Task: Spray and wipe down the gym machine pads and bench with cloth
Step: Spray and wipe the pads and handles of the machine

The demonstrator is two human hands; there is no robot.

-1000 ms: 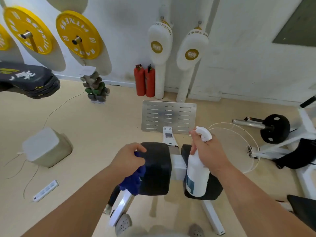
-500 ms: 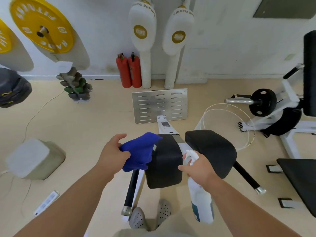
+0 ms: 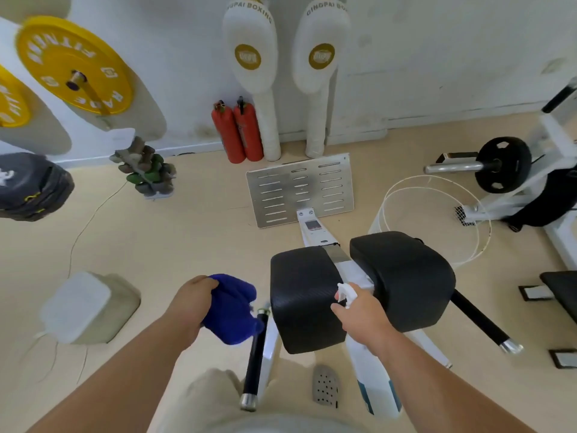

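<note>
Nearest, the left hand (image 3: pixel 190 307) is bunched around one crumpled deep-blue cloth (image 3: pixel 232 309), held just left of the pads, while the right hand (image 3: pixel 362 317) wraps the neck of one white plastic spray bottle (image 3: pixel 374 382) hanging downward beside the inner pad. Ahead sit two black, rounded, textured vinyl machine pads (image 3: pixel 304 295), side by side on a white frame. Farther off lie one slotted metal footplate (image 3: pixel 299 189), two red fire extinguishers (image 3: pixel 237 132) and two white boxing pads (image 3: pixel 251 54).

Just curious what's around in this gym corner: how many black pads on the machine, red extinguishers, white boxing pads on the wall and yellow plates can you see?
Black machine pads: 2
Red extinguishers: 2
White boxing pads: 2
Yellow plates: 2
Total: 8
</note>
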